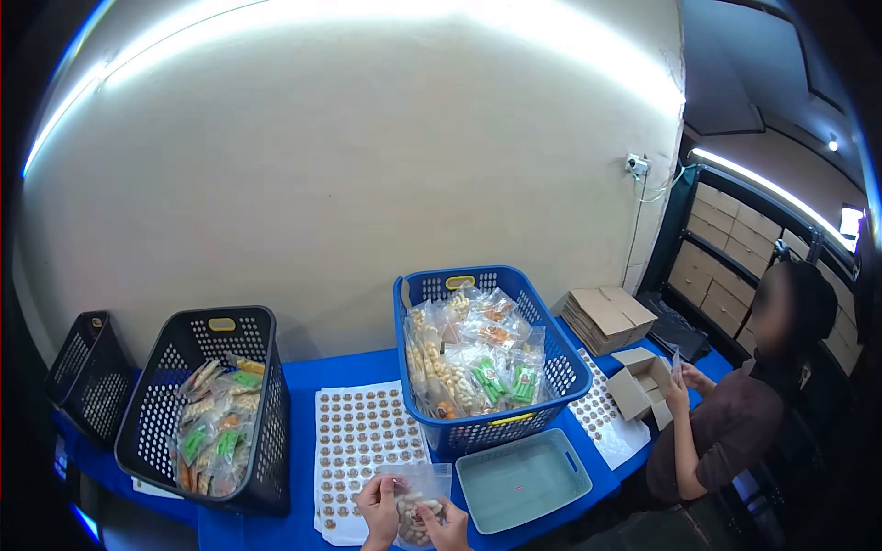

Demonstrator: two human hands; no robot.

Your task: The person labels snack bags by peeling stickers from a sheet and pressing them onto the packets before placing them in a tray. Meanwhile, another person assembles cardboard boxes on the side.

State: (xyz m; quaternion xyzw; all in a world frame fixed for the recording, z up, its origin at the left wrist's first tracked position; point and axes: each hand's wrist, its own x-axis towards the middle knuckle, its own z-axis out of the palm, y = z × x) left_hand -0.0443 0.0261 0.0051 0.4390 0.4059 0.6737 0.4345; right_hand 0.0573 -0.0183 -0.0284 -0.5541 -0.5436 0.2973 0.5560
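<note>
A clear plastic bag (423, 477) with pale, rounded snack pieces in its lower part is held up near the bottom of the view. My left hand (378, 510) pinches the bag's left side. On the lower right, my right hand (446, 526) grips it, thumb across the front. Behind the bag lie white sheets of round stickers (363, 422) in rows. I cannot make out whether a sticker is on the bag or between my fingers.
Filled snack bags fill a blue basket (556, 372); others lie in a black basket (276, 404). A shallow grey-green tray (524, 482) sits right of my hands. Flattened cardboard (606, 317) and an open box (629, 390) stand near a person (735, 413) holding a small packet.
</note>
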